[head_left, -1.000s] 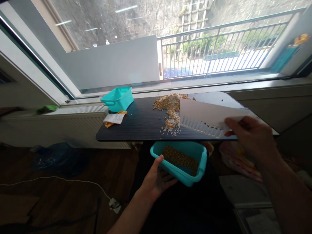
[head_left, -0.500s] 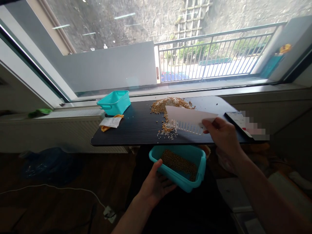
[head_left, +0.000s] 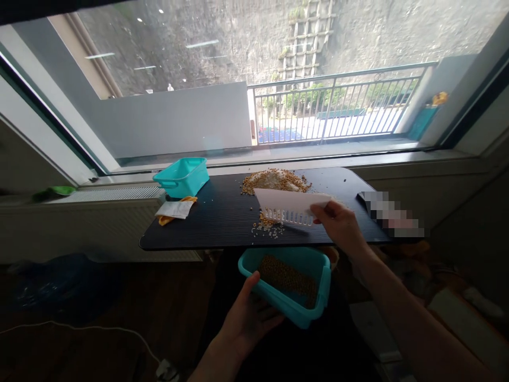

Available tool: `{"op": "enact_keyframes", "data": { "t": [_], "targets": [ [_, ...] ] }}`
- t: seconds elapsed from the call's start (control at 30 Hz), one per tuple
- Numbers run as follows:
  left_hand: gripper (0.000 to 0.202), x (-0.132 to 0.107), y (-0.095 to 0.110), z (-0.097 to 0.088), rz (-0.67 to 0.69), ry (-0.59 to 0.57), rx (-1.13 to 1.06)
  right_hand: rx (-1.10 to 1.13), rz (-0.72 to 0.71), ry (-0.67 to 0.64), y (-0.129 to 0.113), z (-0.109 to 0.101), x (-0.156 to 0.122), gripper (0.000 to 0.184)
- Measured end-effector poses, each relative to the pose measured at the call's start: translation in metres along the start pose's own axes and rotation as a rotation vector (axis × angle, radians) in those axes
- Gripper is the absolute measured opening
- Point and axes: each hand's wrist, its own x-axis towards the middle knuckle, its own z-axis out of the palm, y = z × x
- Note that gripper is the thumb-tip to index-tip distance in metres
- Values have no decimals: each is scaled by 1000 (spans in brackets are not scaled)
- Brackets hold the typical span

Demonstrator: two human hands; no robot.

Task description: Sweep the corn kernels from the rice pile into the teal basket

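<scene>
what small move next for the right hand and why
Probably draw the slotted white card toward the near edge of the tabletop: the right hand holds it by scattered grains there, and below, the left hand holds a turquoise bin part-filled with brown grains.

Left hand [head_left: 246, 314], right hand [head_left: 340, 225] and 2 forearms [head_left: 392, 300] bare; dark legwear [head_left: 318, 353].
</scene>
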Motion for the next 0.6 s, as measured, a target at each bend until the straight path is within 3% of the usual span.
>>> {"op": "enact_keyframes", "data": {
  "t": [0.4,0.6],
  "targets": [
    [59,-1,2,5,12,24,16,9,58,-40,-6,-16,-12,23],
    [57,-4,2,9,12,55,8,18,100,16,-12,-28,-15,23]
  ]
}}
